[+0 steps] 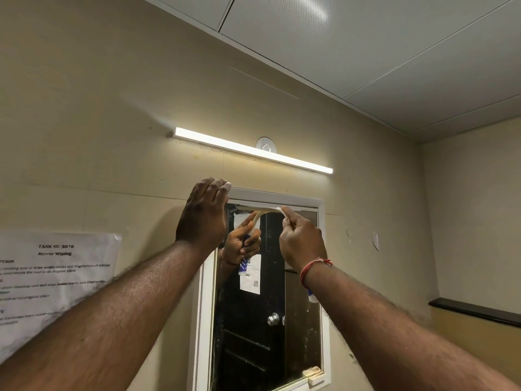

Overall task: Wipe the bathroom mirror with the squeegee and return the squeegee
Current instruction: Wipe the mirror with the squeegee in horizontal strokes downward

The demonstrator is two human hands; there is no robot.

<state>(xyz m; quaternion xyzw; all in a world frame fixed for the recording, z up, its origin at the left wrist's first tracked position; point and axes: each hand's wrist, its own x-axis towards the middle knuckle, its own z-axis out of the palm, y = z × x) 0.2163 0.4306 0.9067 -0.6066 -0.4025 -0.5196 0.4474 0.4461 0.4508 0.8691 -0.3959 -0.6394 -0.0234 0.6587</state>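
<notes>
I observe the squeegee (263, 209) pressed along the mirror's (298, 320) top edge. My right hand (301, 241) grips its handle. My left hand (204, 215), fingers curled, rests on the white frame's (282, 194) upper-left corner.

Mirror (298, 328): glossy glass, smudged; frame (203, 320) smooth white. Squeegee (262, 209): pale plastic. Wall sheet (53, 280): creased paper under glossy film. Ceiling panels (394, 46): matt, faint sheen.

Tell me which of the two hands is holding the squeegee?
The right hand, with the red thread bracelet, grips the white squeegee; the left hand rests on the mirror's white frame.
</notes>
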